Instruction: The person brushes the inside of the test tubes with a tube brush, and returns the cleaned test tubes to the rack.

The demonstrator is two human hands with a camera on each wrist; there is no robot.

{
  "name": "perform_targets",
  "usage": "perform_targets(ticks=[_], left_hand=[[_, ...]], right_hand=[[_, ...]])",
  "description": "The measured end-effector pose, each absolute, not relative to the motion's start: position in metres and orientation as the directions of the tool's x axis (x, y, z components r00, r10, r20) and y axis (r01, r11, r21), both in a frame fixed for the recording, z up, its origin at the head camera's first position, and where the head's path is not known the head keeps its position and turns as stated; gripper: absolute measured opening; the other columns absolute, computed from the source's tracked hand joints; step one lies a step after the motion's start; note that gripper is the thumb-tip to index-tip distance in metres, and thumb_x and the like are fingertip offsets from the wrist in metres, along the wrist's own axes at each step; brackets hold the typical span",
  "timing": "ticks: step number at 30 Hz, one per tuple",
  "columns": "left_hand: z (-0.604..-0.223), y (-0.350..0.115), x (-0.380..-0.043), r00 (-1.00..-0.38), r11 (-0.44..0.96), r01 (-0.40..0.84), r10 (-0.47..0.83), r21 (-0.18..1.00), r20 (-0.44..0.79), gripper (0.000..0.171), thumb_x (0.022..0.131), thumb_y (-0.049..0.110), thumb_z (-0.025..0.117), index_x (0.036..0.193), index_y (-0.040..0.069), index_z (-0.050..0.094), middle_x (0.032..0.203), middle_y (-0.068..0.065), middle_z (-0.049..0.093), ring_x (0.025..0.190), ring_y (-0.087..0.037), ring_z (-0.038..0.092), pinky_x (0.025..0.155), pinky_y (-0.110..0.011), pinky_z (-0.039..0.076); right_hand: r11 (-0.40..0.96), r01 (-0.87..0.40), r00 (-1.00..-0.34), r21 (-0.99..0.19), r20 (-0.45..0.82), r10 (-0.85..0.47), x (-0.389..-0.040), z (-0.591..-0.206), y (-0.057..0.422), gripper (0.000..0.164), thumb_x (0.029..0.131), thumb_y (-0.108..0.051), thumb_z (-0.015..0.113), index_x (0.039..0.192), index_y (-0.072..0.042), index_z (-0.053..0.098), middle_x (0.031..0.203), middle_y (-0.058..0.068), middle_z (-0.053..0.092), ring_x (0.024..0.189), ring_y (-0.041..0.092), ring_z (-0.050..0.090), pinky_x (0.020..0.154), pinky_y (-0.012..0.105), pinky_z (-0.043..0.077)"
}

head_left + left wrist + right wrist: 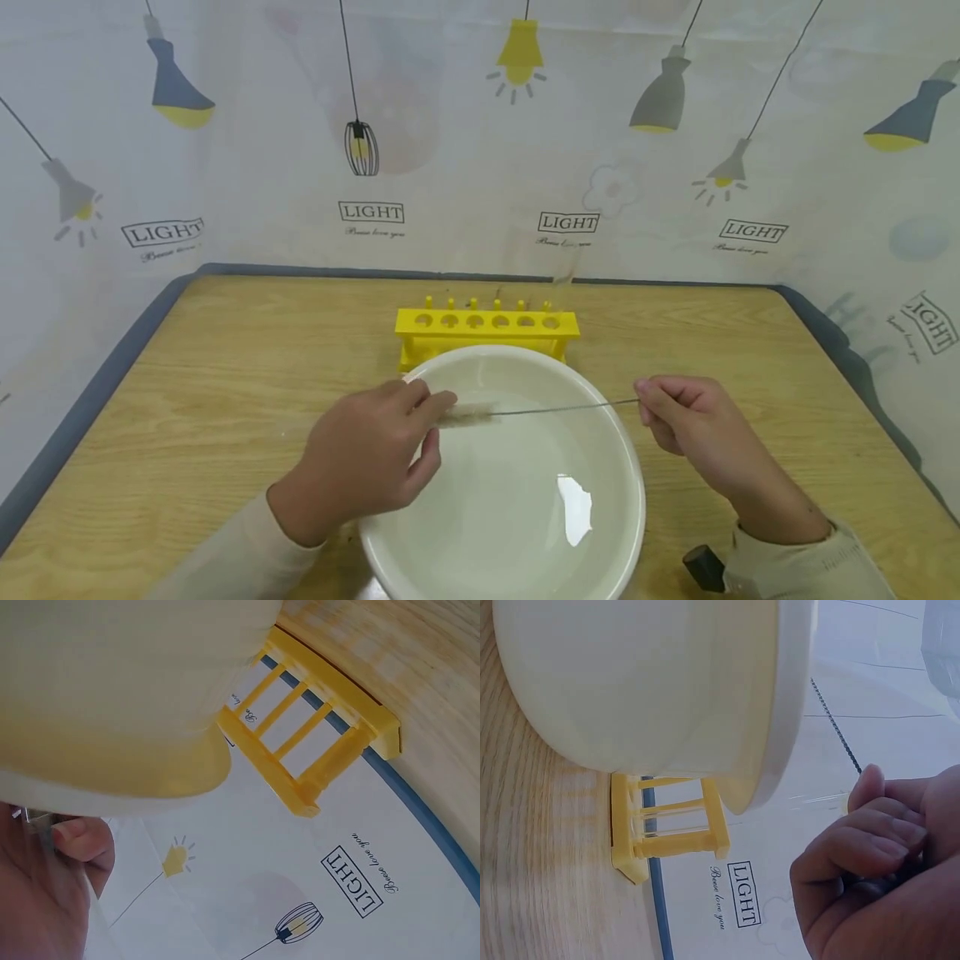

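Note:
My left hand (375,446) is over the left side of a white basin (637,500), its thumb and fingers pinching what looks like a clear test tube (37,825), mostly hidden by the hand. The pale bristles of a test tube brush (468,414) show at those fingertips and seem to lie inside the tube. The brush's thin twisted wire stem (835,724) runs right, roughly level, across the basin. Beyond the right rim, my right hand (701,429) pinches the stem's end, other fingers curled. Water appears to lie in the basin, with a bright reflection.
Behind the basin stands a yellow test tube rack (487,321) with round holes and pegs; a clear tube (564,271) rises at its right end. A dark object (705,568) is beside the right sleeve. A lamp-printed curtain (465,167) borders the wooden table (262,350).

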State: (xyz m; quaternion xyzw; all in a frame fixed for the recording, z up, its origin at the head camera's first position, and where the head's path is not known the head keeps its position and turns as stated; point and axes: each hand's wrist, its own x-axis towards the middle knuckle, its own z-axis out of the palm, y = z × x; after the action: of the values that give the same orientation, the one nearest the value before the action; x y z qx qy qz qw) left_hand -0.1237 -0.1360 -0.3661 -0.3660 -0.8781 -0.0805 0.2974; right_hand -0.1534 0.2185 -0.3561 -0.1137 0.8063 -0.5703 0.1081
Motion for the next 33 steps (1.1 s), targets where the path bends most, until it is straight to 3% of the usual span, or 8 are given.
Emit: perform_targets(ticks=[5,10,13,17,25,33], left_hand=[[-0.368,-0.134,-0.124,-0.541,0.690,0.717,0.643,-0.103,0.542,0.028,0.089,0.014,0.054,0.112,0.006,0.070,0.081,-0.003,0.064,0.063,-0.016,0.053,0.051,-0.025,0.046],[-0.372,-0.132,-0.124,-0.509,0.656,0.744,0.679,-0.127,0.530,0.032,0.099,0.011,0.042,0.117,0.006,0.068,0.087,-0.003,0.066,0.072,-0.018,0.060,0.057,-0.029,0.051],[-0.373,-0.131,-0.124,-0.492,0.637,0.760,0.693,-0.129,0.528,0.028,0.095,0.008,0.053,0.120,0.007,0.068,0.089,-0.002,0.066,0.077,-0.018,0.062,0.061,-0.029,0.051],[-0.375,-0.130,-0.125,-0.461,0.610,0.780,0.710,-0.138,0.533,0.036,0.087,0.003,0.066,0.122,0.008,0.067,0.092,-0.001,0.066,0.081,-0.017,0.063,0.066,-0.029,0.053],[-0.378,-0.131,-0.127,-0.435,0.583,0.801,0.724,-0.138,0.536,0.043,0.085,0.000,0.071,0.127,0.009,0.066,0.096,-0.001,0.068,0.083,-0.016,0.063,0.073,-0.029,0.055],[-0.378,-0.131,-0.124,-0.463,0.585,0.804,0.728,-0.106,0.506,0.047,0.085,0.002,0.076,0.130,0.011,0.066,0.097,0.000,0.070,0.083,-0.014,0.064,0.073,-0.028,0.056]], right_hand=[[0.308,-0.071,-0.944,-0.949,-0.036,-0.328,-0.154,-0.358,0.217,0.042,0.108,-0.026,0.047,0.078,0.003,0.052,0.055,0.004,0.027,0.045,0.025,0.021,0.041,0.036,0.024],[0.318,-0.055,-0.938,-0.947,-0.060,-0.341,-0.154,-0.360,0.215,0.040,0.107,-0.025,0.047,0.080,0.004,0.054,0.055,0.002,0.028,0.045,0.023,0.024,0.041,0.035,0.025],[0.341,-0.070,-0.935,-0.937,-0.058,-0.350,-0.152,-0.360,0.214,0.038,0.107,-0.024,0.049,0.080,0.001,0.057,0.054,0.003,0.029,0.045,0.021,0.026,0.040,0.034,0.026],[0.388,-0.116,-0.925,-0.914,-0.042,-0.377,-0.149,-0.358,0.211,0.036,0.106,-0.022,0.051,0.079,-0.001,0.060,0.054,0.004,0.030,0.044,0.020,0.027,0.037,0.030,0.026],[0.445,-0.147,-0.929,-0.884,-0.032,-0.370,-0.142,-0.353,0.207,0.033,0.104,-0.023,0.054,0.078,-0.005,0.061,0.055,0.001,0.032,0.045,0.017,0.030,0.038,0.030,0.029],[0.444,-0.135,-0.920,-0.886,-0.054,-0.388,-0.134,-0.353,0.200,0.032,0.103,-0.023,0.056,0.076,-0.007,0.061,0.053,0.001,0.031,0.044,0.011,0.030,0.039,0.027,0.031]])
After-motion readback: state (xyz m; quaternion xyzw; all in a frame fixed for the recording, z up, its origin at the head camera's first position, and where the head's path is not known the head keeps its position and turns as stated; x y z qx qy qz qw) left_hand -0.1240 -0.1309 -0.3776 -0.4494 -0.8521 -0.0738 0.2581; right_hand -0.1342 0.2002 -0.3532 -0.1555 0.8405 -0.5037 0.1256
